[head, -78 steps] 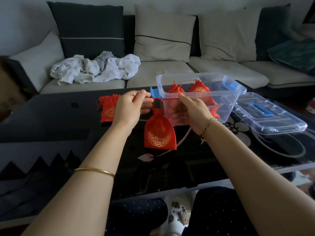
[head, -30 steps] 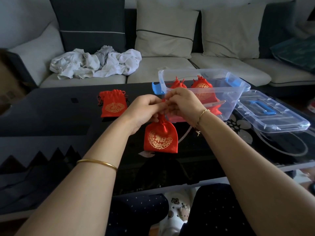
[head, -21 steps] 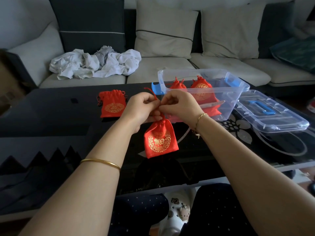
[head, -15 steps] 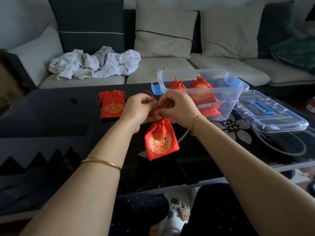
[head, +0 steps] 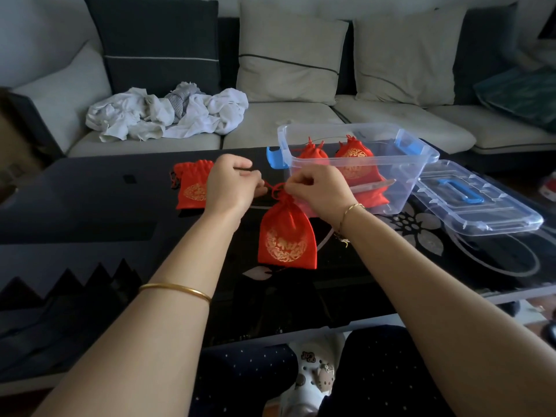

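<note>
A pale sofa (head: 270, 121) fills the top of the frame behind a black glass table (head: 90, 212). On the table, right of centre, sits a clear plastic box (head: 421, 152), with its lid (head: 481, 212) at the right edge. At the centre is a red pouch (head: 285, 236), neck bunched, with the curled left hand (head: 231, 188) and right hand (head: 319, 191) each pinching its red drawstring (head: 275, 188).
</note>
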The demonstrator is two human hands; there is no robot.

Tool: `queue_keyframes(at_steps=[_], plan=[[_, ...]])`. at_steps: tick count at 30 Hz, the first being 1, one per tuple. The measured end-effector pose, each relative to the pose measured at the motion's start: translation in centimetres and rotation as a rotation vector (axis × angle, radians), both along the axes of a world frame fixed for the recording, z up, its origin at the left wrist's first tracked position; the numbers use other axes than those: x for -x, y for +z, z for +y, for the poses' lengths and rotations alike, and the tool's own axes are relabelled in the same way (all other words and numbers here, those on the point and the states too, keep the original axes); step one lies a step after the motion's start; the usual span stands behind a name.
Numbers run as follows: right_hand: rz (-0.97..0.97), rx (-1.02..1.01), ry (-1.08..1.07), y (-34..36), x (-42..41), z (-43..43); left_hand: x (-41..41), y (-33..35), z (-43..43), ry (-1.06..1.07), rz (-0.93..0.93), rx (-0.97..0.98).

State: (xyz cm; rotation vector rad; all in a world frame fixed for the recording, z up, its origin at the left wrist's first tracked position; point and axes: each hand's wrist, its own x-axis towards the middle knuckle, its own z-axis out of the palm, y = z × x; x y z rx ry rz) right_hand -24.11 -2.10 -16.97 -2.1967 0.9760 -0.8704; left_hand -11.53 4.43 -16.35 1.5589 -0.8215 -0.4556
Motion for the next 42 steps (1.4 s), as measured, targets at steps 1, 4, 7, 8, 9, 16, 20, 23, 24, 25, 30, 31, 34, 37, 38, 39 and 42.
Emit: queue_keyframes(at_steps=[1, 4, 7, 8, 9, 16, 20, 23, 24, 25, 30, 31, 34, 37, 38, 39, 42], plan=[[-0.051, -0.106, -0.016, -0.1, 0.2, -0.1, -0.2, 0.0, 0.1, 0.014, -0.04, 0.021], [-0.194, -0.376, -0.054, -0.4, 0.6, -0.6, 0.4, 0.8, 0.6, -0.052, -0.347, 0.057], [-0.304, -0.547, -0.044, -0.6, 0.6, -0.7, 1.3, 0.7, 0.6, -0.133, -0.597, 0.019], [-0.331, -0.583, -0.035, -0.6, 0.6, -0.8, 1.4, 0.5, 0.4, -0.127, -0.654, -0.001], [-0.355, -0.616, -0.027, -0.6, 0.5, -0.8, 1.3, 0.2, 0.1, -0.115, -0.692, -0.019], [-0.448, -0.735, 0.058, -0.4, 0.7, -0.5, 1.5, -0.8, -0.5, -0.087, -0.771, -0.078], [-0.32, -0.565, 0.051, -0.1, 1.2, -0.4, 1.5, -0.7, -0.8, -0.07, -0.748, -0.065], [-0.135, -0.238, -0.064, 0.0, 1.9, -1.0, 0.9, -0.7, -0.6, -0.048, -0.735, -0.088], [-0.141, -0.203, -0.088, -0.1, 2.2, -1.3, 0.7, -0.7, -0.5, -0.042, -0.738, -0.097], [-0.167, -0.202, -0.107, -0.4, 2.4, -1.7, 0.4, -0.7, -0.4, -0.038, -0.744, -0.108], [-0.169, -0.235, -0.218, -1.8, 2.7, -2.8, 0.8, -0.8, -0.7, -0.03, -0.758, -0.129], [-0.151, -0.25, -0.226, -2.1, 2.7, -2.7, 1.1, -0.9, -0.8, -0.049, -0.744, -0.135], [-0.167, -0.411, -0.151, -2.6, 2.8, -1.8, 1.9, -1.0, -1.0, -0.118, -0.645, -0.179], [-0.239, -0.629, 0.008, -2.4, 3.2, -0.8, 2.4, -0.7, -1.3, -0.098, -0.628, -0.17], [-0.221, -0.636, 0.05, -2.2, 3.4, -0.6, 2.6, -0.5, -1.4, -0.087, -0.625, -0.151], [-0.175, -0.604, 0.071, -2.1, 3.6, -0.2, 2.9, -0.3, -1.5, -0.08, -0.623, -0.131], [-0.01, -0.393, 0.035, -2.3, 4.3, 0.3, 3.5, 0.3, -1.9, -0.076, -0.619, -0.099]])
